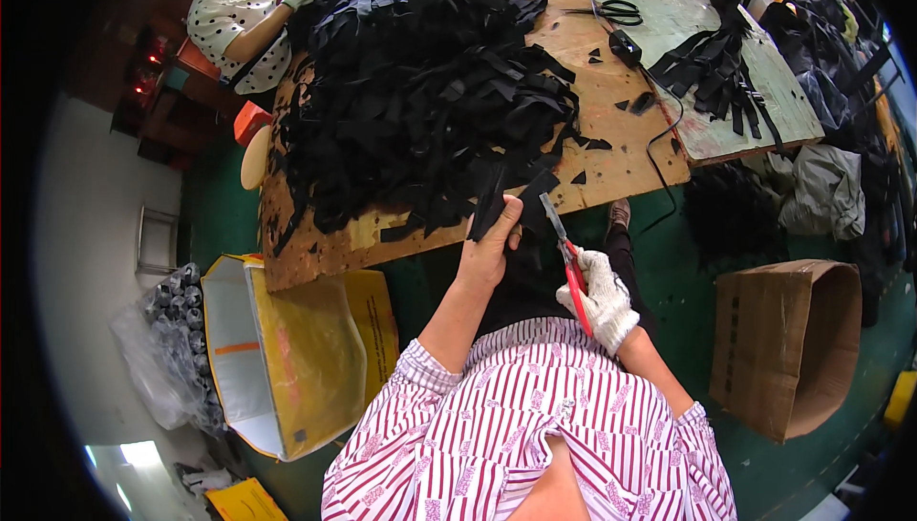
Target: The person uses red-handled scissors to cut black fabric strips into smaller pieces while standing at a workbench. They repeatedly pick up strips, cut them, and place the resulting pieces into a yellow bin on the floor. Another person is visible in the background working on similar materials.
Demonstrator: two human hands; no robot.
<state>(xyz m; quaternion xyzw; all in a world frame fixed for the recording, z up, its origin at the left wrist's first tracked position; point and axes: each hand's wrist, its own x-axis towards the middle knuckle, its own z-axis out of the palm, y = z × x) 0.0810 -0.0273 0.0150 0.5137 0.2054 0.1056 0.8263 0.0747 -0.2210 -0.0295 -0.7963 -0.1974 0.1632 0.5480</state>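
Observation:
My bare left hand (490, 246) pinches a black fabric strip (489, 206) at the table's near edge. In a white knitted glove, my right hand (604, 299) is wrapped round the red handles of a pair of scissors (573, 268). The scissors' metal blades point away from me, just right of the strip and apart from my left hand. Beyond my hands, a large heap of black fabric strips (420, 91) covers much of the wooden table (611, 177). Small black scraps lie on the wood to the heap's right.
A person (244, 20) in a dotted top and white gloves works at the far left. Black-handled scissors (619, 13) lie beyond the heap. More strips (712, 72) rest on a pale board (774, 110). A yellow bin (306, 368) and a cardboard box (783, 340) stand on the floor.

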